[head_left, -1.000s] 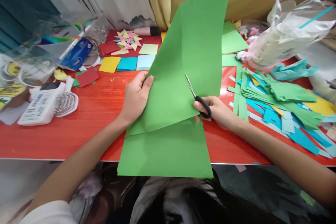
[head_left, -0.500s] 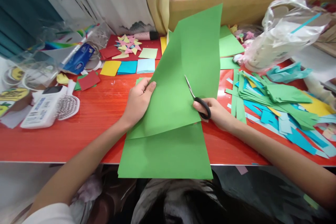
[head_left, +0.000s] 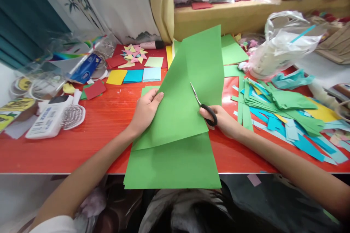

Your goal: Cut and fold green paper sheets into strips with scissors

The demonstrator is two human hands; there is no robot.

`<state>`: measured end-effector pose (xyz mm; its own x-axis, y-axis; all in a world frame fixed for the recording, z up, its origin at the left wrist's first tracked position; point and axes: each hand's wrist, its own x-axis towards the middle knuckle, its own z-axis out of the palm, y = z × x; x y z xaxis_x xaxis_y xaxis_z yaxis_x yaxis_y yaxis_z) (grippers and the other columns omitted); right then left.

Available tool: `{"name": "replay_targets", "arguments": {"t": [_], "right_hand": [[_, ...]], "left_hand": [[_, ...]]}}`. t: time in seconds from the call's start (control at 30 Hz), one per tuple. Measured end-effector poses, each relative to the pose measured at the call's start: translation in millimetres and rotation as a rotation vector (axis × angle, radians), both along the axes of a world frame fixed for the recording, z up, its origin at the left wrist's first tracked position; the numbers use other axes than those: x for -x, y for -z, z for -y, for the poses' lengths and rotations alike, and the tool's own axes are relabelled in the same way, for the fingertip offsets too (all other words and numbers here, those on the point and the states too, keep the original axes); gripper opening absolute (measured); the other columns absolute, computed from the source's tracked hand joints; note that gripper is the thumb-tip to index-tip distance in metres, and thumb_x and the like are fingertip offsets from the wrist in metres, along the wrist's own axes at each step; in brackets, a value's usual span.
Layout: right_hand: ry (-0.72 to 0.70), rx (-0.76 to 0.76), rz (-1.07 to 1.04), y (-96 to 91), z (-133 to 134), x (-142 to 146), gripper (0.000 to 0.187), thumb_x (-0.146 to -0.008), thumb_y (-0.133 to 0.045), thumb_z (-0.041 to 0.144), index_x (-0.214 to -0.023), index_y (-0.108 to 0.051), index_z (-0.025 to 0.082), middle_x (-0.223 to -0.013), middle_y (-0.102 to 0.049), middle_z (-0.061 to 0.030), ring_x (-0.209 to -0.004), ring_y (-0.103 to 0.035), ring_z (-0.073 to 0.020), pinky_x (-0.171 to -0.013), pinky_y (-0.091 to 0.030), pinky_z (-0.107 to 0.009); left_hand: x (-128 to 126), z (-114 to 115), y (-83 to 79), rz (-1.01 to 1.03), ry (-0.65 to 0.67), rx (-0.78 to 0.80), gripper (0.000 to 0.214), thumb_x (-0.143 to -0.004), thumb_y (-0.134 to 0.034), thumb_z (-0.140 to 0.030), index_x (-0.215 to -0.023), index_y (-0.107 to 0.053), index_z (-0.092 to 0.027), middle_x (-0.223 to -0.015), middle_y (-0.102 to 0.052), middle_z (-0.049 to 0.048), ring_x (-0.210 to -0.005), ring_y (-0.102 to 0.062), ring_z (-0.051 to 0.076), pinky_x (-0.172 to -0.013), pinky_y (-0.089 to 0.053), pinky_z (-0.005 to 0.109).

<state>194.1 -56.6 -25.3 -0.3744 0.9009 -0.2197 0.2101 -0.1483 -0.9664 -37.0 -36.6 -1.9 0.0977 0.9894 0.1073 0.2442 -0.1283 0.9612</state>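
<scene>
My left hand (head_left: 147, 113) pinches the left edge of a large green paper sheet (head_left: 180, 120), thumb on top. The sheet is lifted and tilted, its far corner raised. In my right hand (head_left: 220, 119) is a pair of scissors (head_left: 208, 113) with black handles, fingers through the loops. One blade shows above the sheet, pointing away to the left; the other is hidden, and whether the paper is cut there I cannot tell. Beneath lies more green paper (head_left: 172, 169), overhanging the table's front edge.
Paper scraps (head_left: 284, 116) in green, blue and yellow spread over the right of the red table (head_left: 109, 153). Behind them stands a bagged cup (head_left: 273, 56). Small coloured squares (head_left: 133, 76) and folded paper pieces (head_left: 133, 54) lie at back left, a hairbrush (head_left: 72, 116) nearer.
The raised far corner of the green sheet has dropped lower. My hands keep the same grips on the sheet and scissors. The whole view has shifted slightly.
</scene>
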Motion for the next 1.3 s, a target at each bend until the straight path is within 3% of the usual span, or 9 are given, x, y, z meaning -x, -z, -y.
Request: {"name": "replay_targets", "arguments": {"t": [0.47, 1.3], "right_hand": [[-0.015, 0.002, -0.016, 0.4, -1.0, 1.5, 0.058, -0.073, -0.056, 0.070, -0.054, -0.033, 0.020, -0.040, -0.034, 0.0058, -0.039, -0.029, -0.0047, -0.042, -0.017, -0.024], [0.022, 0.002, -0.049, 3.0, -0.2, 0.0, 0.054, -0.080, -0.053, 0.063, -0.054, -0.035, 0.019, -0.040, -0.036, 0.0052, -0.038, -0.032, -0.0052, -0.042, -0.019, -0.024]], "left_hand": [[0.7, -0.5, 0.6, 0.021, 0.007, 0.053, 0.027, -0.084, -0.055, -0.042, -0.093, -0.064, -0.018, -0.082, -0.066, 0.0023, -0.074, -0.057, 0.016, -0.066, -0.045, 0.027], [-2.5, 3.3, -1.5, -0.018, 0.046, 0.090, 0.027, -0.081, -0.056, -0.044, -0.084, -0.063, -0.017, -0.073, -0.063, 0.0018, -0.070, -0.057, 0.016, -0.062, -0.045, 0.027]]}}
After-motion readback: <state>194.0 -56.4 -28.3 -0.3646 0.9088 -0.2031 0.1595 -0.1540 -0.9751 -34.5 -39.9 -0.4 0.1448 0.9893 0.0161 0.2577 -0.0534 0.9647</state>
